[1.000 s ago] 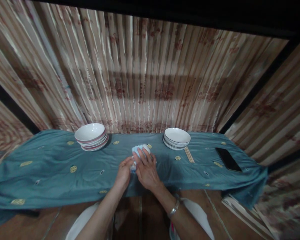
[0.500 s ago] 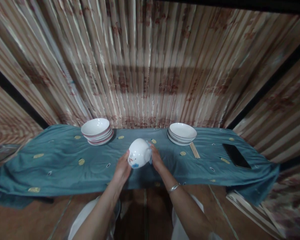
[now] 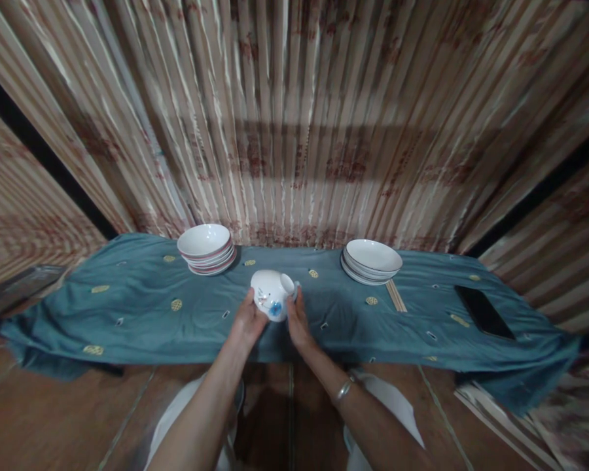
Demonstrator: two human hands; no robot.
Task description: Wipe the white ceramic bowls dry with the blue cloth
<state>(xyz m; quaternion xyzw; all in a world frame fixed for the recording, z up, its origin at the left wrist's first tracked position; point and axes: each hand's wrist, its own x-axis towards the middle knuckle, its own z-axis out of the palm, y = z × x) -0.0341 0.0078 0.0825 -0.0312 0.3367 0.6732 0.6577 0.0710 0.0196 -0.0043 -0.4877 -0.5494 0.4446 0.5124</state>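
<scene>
Inside the front edge of the tabletop [image 3: 144,337], your left hand [image 3: 248,319] and right hand [image 3: 297,323] clasp a tilted, blue-flowered bowl [image 3: 266,293], apparently for turning; the next move wants steady support.

The left forearm [image 3: 203,399] and right forearm [image 3: 353,402] slant inward from the frame's lower edge. Below centre, the left grip [image 3: 249,317] is cupped; opposite and apart, the right grip [image 3: 297,322] points upward, its fingers fairly straight.

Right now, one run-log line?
left hand: holding blue-flowered bowl; right hand: at foot side; bowl: tilted; chopsticks: beside right dish stack
</scene>
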